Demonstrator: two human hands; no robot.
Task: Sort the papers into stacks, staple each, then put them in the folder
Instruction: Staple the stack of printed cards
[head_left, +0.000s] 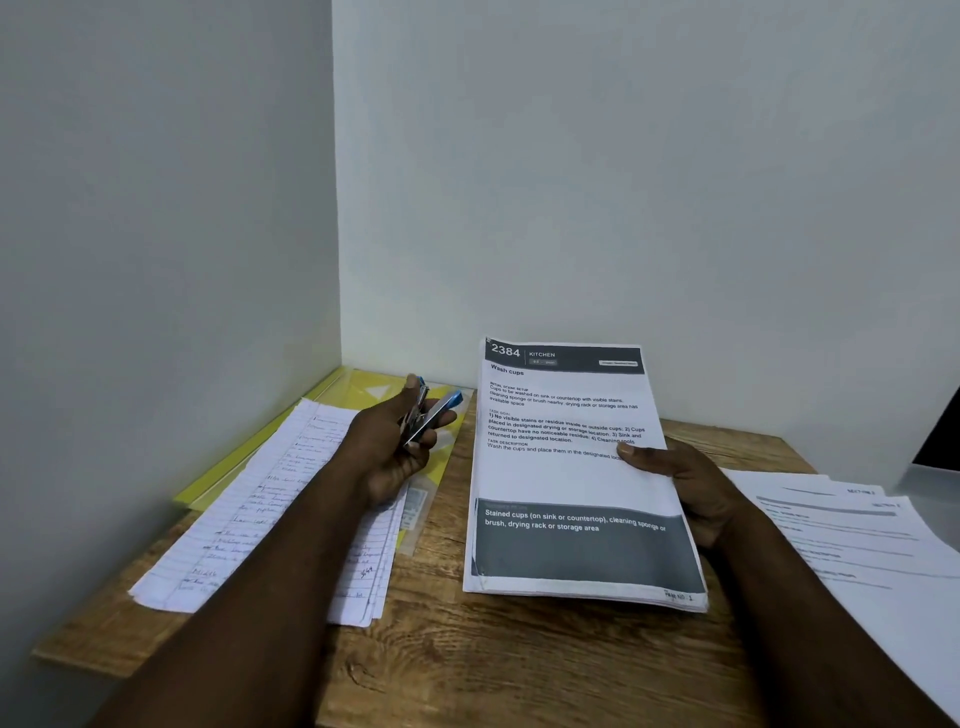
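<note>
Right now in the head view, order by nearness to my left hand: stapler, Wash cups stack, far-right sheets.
1. Silver-and-blue metal stapler, gripped in the left hand.
2. Printed Wash cups paper stack, centre.
3. Loose white printed sheets, far right.

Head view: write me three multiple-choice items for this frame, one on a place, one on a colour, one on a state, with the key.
1. Where does the yellow plastic folder lie?
A. under the handwritten lined sheets, near the left wall
B. on a chair
C. on the floor

2. What colour are the tips of the silver metal stapler?
A. red
B. green
C. blue

3. The printed white "Wash cups" paper stack is:
A. inside the folder
B. gripped by the right hand at its right edge
C. lying untouched

Key:
1 A, the folder's edges show beyond the sheets that lie on it.
2 C, blue shows at the stapler's ends above the left hand that grips it.
3 B, the thumb lies on the top page.
</note>
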